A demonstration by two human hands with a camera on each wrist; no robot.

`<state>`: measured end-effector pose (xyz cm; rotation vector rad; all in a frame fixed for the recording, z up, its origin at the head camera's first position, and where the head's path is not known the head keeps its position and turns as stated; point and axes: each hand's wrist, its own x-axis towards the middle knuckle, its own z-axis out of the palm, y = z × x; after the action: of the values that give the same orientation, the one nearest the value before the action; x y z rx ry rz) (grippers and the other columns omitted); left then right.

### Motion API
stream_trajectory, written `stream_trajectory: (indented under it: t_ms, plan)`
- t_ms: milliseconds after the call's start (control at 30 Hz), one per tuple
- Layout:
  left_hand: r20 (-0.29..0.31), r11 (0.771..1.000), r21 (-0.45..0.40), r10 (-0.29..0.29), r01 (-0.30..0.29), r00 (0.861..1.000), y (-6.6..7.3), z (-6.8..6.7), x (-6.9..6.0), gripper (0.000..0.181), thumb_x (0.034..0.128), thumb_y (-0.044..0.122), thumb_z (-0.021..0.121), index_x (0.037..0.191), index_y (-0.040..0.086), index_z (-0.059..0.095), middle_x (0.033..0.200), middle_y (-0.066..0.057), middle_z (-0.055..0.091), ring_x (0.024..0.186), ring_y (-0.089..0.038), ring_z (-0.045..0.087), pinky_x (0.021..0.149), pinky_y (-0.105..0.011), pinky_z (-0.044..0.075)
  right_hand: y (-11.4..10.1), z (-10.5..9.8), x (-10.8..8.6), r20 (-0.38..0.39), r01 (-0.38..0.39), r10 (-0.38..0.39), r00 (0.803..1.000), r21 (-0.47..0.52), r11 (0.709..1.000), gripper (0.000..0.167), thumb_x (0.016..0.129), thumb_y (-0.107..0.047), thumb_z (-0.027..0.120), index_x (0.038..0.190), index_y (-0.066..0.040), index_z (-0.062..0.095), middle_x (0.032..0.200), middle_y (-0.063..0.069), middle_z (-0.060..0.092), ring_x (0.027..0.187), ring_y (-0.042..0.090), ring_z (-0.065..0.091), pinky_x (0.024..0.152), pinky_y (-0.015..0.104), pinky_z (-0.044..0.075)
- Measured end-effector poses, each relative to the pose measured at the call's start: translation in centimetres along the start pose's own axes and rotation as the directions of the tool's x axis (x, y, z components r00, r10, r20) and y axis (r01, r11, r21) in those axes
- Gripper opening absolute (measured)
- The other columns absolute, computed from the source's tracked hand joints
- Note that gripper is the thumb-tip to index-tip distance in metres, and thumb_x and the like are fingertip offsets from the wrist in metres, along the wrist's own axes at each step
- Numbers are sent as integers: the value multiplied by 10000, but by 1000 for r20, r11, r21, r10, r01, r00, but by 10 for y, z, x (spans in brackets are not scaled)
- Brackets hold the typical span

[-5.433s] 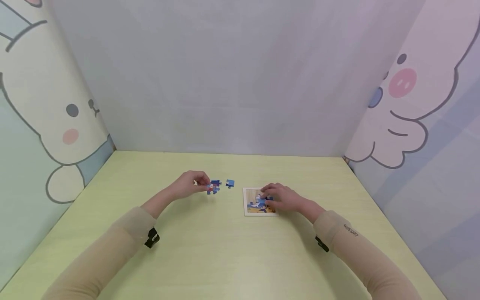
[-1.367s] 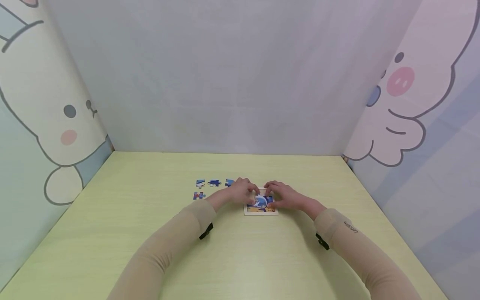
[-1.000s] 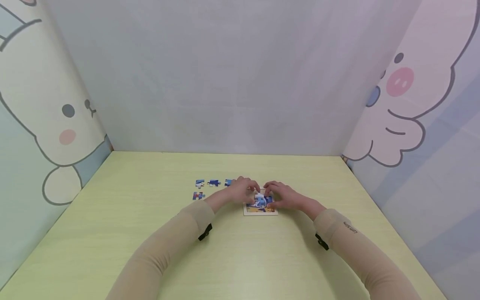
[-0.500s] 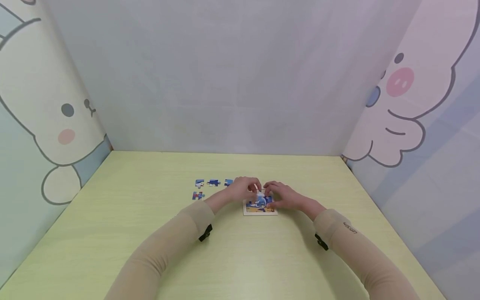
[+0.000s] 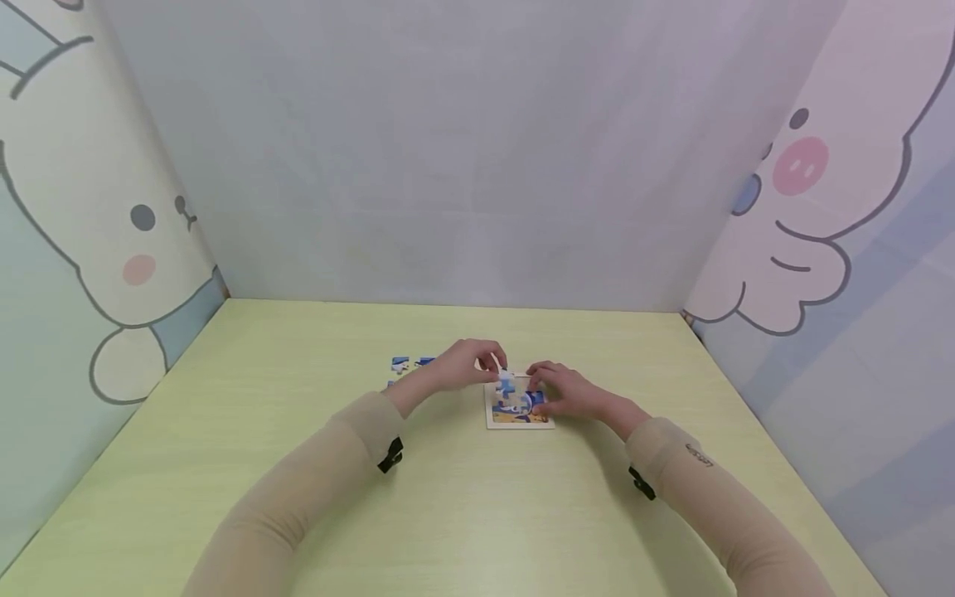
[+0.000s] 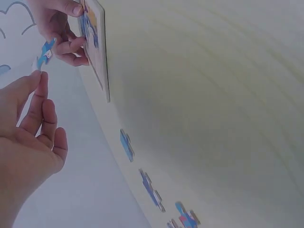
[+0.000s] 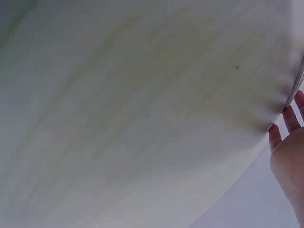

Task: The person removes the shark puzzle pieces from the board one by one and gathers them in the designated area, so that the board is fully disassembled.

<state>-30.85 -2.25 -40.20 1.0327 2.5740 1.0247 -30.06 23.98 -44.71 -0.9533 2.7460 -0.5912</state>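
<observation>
My left hand pinches a blue-and-white jigsaw piece between thumb and fingertips, over the upper left of a white-framed jigsaw puzzle. In the left wrist view the piece is tilted and apart from the puzzle board. Partly filled, the puzzle shows blue, white and orange pieces along its lower part. My right hand rests on its right side, thumb on the picture and fingers near the far edge. The right wrist view catches only some of the right hand's fingers at the board's edge.
Several loose jigsaw pieces lie left of the puzzle, one white and blue, partly hidden by my left forearm. The left wrist view shows a blue one and a red-and-blue one. A grey curtain hangs behind the table.
My left hand came from the loose pieces to the puzzle, worked there, and has now risen up and left with the piece in its fingers. My right hand stays at the board.
</observation>
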Motion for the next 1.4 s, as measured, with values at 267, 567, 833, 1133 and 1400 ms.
stream_trajectory:
  t_ms: [267,567,833,1133,1400]
  plan:
    - [0,999,-41,-30,30,1000,-8,-16,-13,144,891,151,657,1028,169,618,877,50,660,832,-93,595,772,-281,480,1,-1,-2,2,4,-4,1000,8,1000,273,842,-332,707,1046,-203,579,1392,97,441,1289,345,383,1053,589,258]
    - [3,997,-56,-45,45,999,-27,-30,-31,150,887,136,660,1031,155,622,882,45,665,849,-92,604,800,-308,471,2,-1,-3,-4,14,-14,1000,-9,1000,276,839,-333,711,1047,-207,578,1393,93,443,1300,344,384,1056,577,263]
    - [10,990,-71,-120,120,993,-47,-40,-44,180,887,142,662,1063,140,625,889,35,668,855,-108,618,795,-306,499,-2,-3,-3,0,13,-13,1000,5,1000,287,845,-349,701,1060,-209,573,1398,86,437,1308,348,372,1054,589,249]
    - [15,985,-76,-152,153,988,-68,-44,-57,165,882,110,660,1046,119,641,871,6,641,838,-140,577,754,-301,468,-3,-3,-3,6,4,-4,1000,11,1000,275,846,-330,704,1053,-210,569,1398,85,435,1305,349,373,1053,592,246]
    - [31,971,-102,-214,216,976,-80,-43,-63,158,878,93,661,1035,100,641,844,-31,616,720,-148,511,627,-268,431,-3,-3,-3,14,-9,8,1000,9,1000,279,844,-342,705,1051,-219,564,1405,73,430,1309,341,369,1062,576,250]
